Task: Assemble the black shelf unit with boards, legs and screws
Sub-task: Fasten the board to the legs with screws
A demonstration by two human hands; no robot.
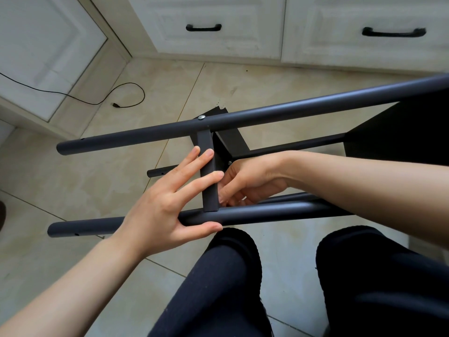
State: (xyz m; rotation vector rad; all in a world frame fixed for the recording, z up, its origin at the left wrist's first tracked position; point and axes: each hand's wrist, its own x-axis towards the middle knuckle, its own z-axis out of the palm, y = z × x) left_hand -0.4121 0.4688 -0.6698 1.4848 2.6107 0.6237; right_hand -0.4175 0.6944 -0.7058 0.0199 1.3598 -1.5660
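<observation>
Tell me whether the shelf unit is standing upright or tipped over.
Tipped over: the shelf unit's long legs run sideways above the tiled floor, steadied by the left hand.

Matte black shelf legs point(243, 119) above beige mottled floor tiles point(279, 83); beyond the tiles, white cabinets point(218, 10) with black handles point(203, 27).

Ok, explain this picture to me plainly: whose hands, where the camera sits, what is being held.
There is no machine here. A person wears the camera on the head, so you look down past their own arms and dark-trousered knees to a tiled floor.

The left hand lies with straight fingers across a short black crossbar, its thumb under the near black leg tube. The right hand curls in behind that crossbar; what it pinches is hidden.

A silver screw already sits in the far leg tube. A black cable lies by the white cabinets.
</observation>
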